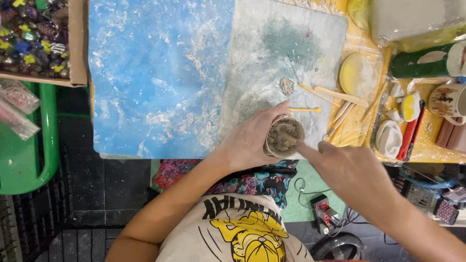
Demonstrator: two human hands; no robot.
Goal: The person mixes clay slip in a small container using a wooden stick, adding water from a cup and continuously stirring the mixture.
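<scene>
At the far left, a shallow cardboard box of coloured glass beads [34, 36] sits above a green metal frame [46, 145]. Next comes the blue board dusted with pale clay smears [155, 73], and beside it a grey slab marked with a green stain [286, 53], both lying on the worktop [432, 153] covered in yellow plastic.

The left hand [250, 140] wraps its grip around a small round clay cup [284, 137], fingers clamped on the cup's wall, holding it at the near edge of the grey slab. The cup is already formed, its walls raised, though the inside looks rough and unsmoothed, so I judge the shaping well along and the finishing left.

The right hand [354, 172] has its grip pinched together on a thin wooden stick [290, 138] whose tip reaches into the cup.

Further right lie pale wooden modelling tools [340, 95], a round yellow dish [357, 74] and a white sponge-like lump [388, 138].
</scene>
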